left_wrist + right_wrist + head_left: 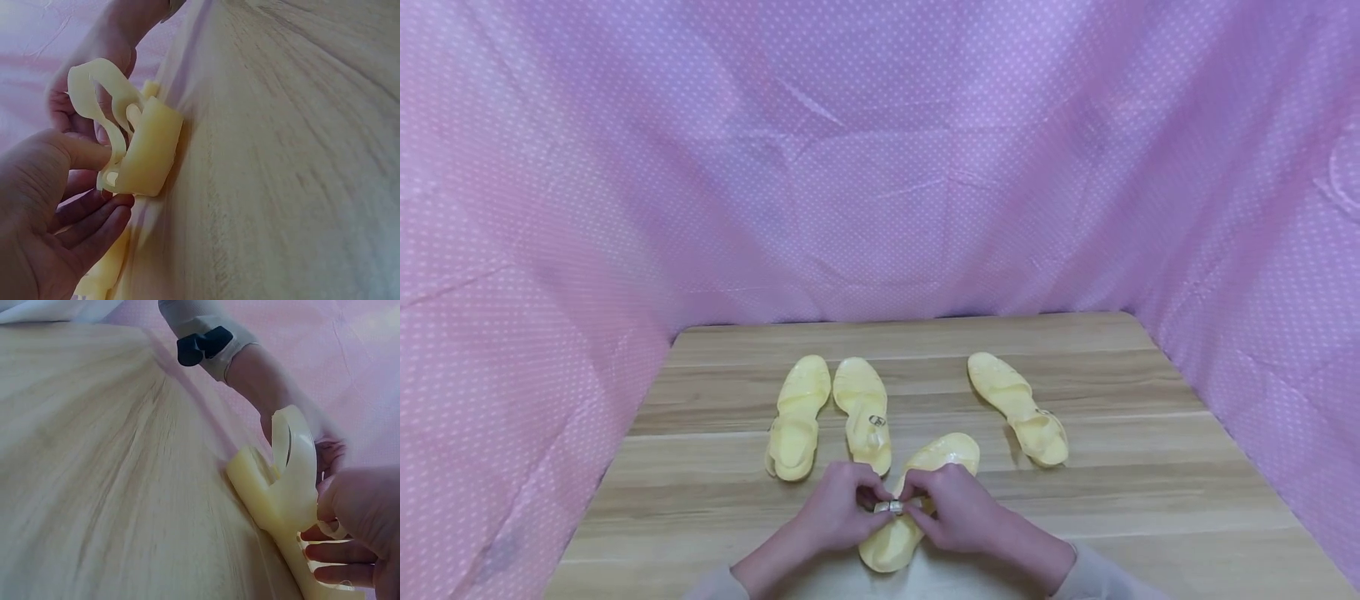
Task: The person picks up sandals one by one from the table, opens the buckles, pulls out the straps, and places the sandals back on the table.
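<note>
A pale yellow sandal (953, 451) lies at the near middle of the wooden table in the head view, its toe pointing away and slightly right. Both hands meet over its ankle strap, at a small metallic buckle (895, 506). From the left, my left hand (842, 510) pinches the strap beside the buckle between thumb and index finger. My right hand (961, 510) pinches the strap on the other side with thumb and index finger. The left wrist view shows the heel (152, 147) resting on the table and the back strap (81, 87) looping up; fingers partly hide the buckle area.
Two matching sandals stand side by side on the left, one (796, 417) by the other (861, 392). Another sandal (1019, 410) sits to the right, angled. Pink dotted cloth (880, 208) hangs around the back and sides of the wooden table (1150, 492).
</note>
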`<state>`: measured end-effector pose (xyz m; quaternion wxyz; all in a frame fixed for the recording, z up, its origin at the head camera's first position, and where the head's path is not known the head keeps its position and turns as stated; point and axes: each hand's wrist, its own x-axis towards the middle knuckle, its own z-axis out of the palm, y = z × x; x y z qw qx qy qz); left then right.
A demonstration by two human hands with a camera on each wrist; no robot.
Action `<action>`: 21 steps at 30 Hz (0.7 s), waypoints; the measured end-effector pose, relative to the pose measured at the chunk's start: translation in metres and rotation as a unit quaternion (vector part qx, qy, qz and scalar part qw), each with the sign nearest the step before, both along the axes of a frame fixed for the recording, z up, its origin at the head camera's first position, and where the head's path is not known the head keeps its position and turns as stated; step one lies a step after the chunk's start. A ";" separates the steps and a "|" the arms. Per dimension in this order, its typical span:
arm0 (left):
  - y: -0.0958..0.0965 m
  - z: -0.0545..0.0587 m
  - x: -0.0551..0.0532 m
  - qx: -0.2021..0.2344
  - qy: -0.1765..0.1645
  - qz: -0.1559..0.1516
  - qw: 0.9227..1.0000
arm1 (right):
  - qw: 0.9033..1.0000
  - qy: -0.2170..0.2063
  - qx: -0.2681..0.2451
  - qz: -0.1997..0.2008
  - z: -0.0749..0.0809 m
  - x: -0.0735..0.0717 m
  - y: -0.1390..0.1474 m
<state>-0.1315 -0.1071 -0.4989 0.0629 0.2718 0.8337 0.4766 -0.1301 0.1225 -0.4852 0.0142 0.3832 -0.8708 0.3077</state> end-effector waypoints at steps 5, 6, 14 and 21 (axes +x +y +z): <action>0.000 0.000 0.000 0.001 0.002 0.002 1.000 | 1.000 0.005 -0.013 -0.010 0.000 0.001 -0.002; 0.000 0.000 0.000 0.001 -0.001 0.000 1.000 | 1.000 0.006 -0.014 -0.013 0.000 0.001 -0.002; -0.002 0.001 0.000 0.002 -0.007 -0.005 1.000 | 1.000 -0.010 -0.023 -0.010 0.001 0.001 0.001; -0.001 0.003 -0.001 -0.004 -0.004 -0.003 1.000 | 0.999 0.000 -0.031 -0.019 -0.001 0.003 -0.001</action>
